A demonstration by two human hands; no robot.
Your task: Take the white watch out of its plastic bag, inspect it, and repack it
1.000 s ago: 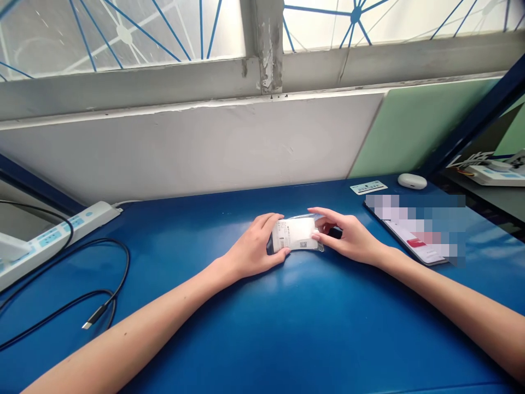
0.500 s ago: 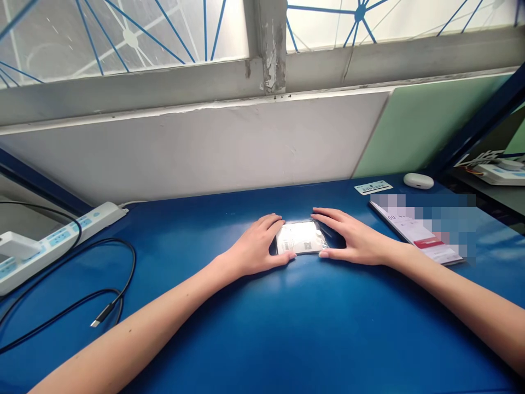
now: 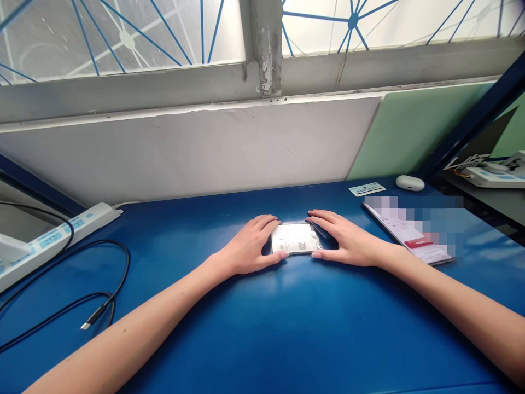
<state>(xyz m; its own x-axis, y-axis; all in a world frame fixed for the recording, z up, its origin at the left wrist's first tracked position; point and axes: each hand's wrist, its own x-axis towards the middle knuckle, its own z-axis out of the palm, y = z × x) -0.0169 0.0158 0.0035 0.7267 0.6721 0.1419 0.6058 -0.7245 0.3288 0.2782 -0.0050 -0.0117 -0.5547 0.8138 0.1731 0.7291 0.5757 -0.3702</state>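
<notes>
A small plastic packet with a white printed label, a barcode and a square code lies on the blue table. Its glossy wrap shows dark at the right end. My left hand grips the left end, fingers along the far edge and thumb on the near edge. At the right end, my right hand has its fingertips at the far corner and its thumb at the near corner. Both hands rest low over the tabletop, and the packet's underside is hidden.
A white power strip and a black cable with a metal plug lie on the left. To the right are a phone-like slab, partly pixelated, a printed card and a white earbud case. A wall panel stands behind the table.
The view has shifted slightly, so everything sits a little further left. Both hands keep about the same place around the packet.
</notes>
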